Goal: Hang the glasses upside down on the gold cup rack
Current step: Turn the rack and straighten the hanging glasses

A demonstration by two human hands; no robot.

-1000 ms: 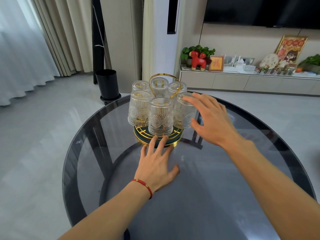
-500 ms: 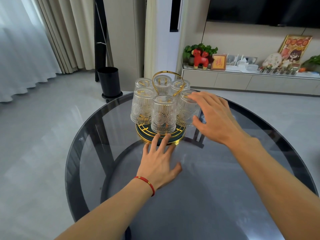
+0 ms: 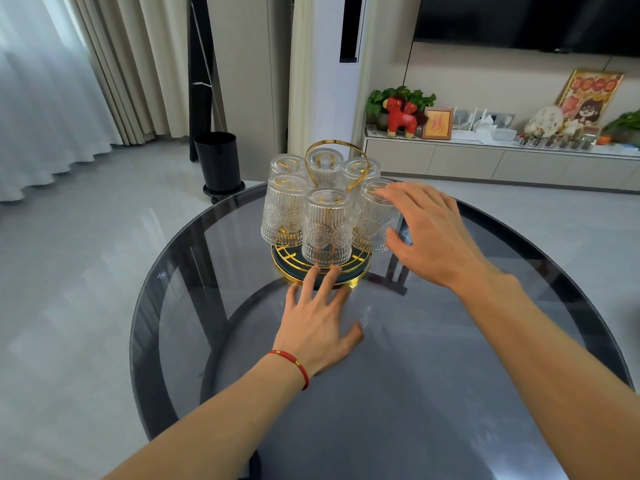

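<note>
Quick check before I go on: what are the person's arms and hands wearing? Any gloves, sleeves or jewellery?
Both forearms are bare as far as the frame shows: no sleeves, no gloves. The left hand has a thin red cord bracelet with small gold beads at the wrist. The right hand and its wrist carry nothing; no rings or watch show on either.

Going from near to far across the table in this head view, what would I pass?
Left hand → rack base → front glass → gold handle → floor beyond, black bin.
</note>
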